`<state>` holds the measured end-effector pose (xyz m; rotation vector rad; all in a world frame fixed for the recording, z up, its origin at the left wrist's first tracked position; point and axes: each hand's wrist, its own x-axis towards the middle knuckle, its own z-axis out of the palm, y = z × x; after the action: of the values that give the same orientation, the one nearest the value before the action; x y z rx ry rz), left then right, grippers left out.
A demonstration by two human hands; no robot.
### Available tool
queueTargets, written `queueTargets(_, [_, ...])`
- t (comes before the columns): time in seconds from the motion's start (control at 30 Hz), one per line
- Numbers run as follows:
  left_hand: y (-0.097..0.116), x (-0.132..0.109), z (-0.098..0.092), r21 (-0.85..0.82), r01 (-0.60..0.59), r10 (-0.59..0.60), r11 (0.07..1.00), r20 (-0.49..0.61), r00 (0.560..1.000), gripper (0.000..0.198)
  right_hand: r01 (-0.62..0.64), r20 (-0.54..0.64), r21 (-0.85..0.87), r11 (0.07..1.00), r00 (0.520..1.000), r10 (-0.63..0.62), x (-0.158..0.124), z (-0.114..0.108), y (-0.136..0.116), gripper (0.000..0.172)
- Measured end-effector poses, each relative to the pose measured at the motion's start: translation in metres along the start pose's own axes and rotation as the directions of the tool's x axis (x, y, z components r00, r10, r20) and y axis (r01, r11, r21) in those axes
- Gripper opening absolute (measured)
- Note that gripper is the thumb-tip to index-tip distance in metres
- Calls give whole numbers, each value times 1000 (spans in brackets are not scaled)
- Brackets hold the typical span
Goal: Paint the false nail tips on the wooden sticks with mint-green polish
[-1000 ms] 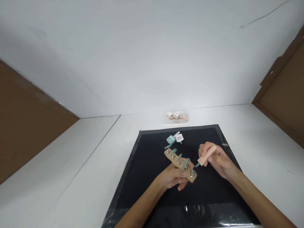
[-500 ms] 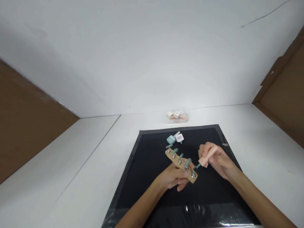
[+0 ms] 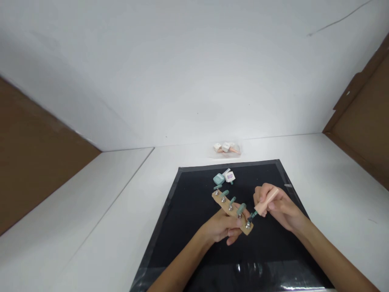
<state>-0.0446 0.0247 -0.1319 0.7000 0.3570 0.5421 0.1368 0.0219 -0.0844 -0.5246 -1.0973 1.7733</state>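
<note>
My left hand (image 3: 221, 227) grips a small wooden strip (image 3: 226, 207) from below, holding it above the black mat (image 3: 194, 227). Several teal nail tips on metal pegs stand along the strip. My right hand (image 3: 278, 205) pinches the peach handle of a nail polish brush (image 3: 263, 204). Its teal-tipped bristles touch the nail tip at the strip's near end (image 3: 248, 221). An open teal polish bottle (image 3: 219, 178) and a white-capped bottle (image 3: 229, 176) sit on the mat just beyond the strip.
More small white-capped bottles (image 3: 226, 148) lie on the white table beyond the mat's far edge. White walls rise behind, and brown cardboard panels (image 3: 361, 117) flank the right and left sides.
The wooden strip and the brush have shifted very slightly; the brush tip stays at the strip's nearest nail tip.
</note>
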Motion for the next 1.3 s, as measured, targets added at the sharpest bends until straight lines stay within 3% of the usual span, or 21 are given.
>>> queueTargets(0.37, [1,0,2,-25,14,-15,1000,-28,999,28,-1,25,21,1000,1000,1,0,0,0,20])
queueTargets(1.0, [-2,0,0,-17,-6,7,1000,29,1000,26,33,2,-24,999,999,-33,1,-3,4,19])
queueTargets(1.3, [-2,-1,-1,-5,10,-10,1000,-7,1000,29,43,-15,-45,998,999,-44,2,-4,4,18])
